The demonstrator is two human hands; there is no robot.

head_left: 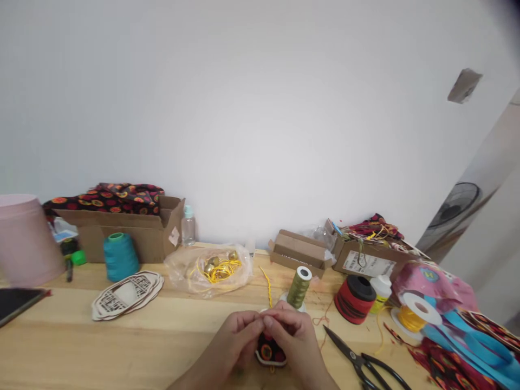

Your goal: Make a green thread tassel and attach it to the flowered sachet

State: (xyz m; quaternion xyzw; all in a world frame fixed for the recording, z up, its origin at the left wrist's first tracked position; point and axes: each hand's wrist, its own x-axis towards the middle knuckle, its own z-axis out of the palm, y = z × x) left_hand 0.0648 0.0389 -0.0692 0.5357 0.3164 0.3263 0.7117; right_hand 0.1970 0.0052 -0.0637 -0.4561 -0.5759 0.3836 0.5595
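Both hands — left (238,338), right (294,336) — pinch a small dark fabric piece (268,353) with orange-red dots.

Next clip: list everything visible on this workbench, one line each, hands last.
patterned piece: 1, dark with red-orange dots, between both hands
olive thread cone: 1, olive green, upright behind the hands
teal thread cone: 1, teal, left
scissors: 1, black, right of the hands
red spool: 1, red and black, right of the olive cone
plastic bag: 1, clear, gold bells and yellow cord inside, centre
large box: 1, brown, back left, patterned cloth on top
small boxes: 2, brown, back right
wooden cutouts: stack, pale, left
table: 1, light wood
left hand: pinching the piece
right hand: pinching the piece
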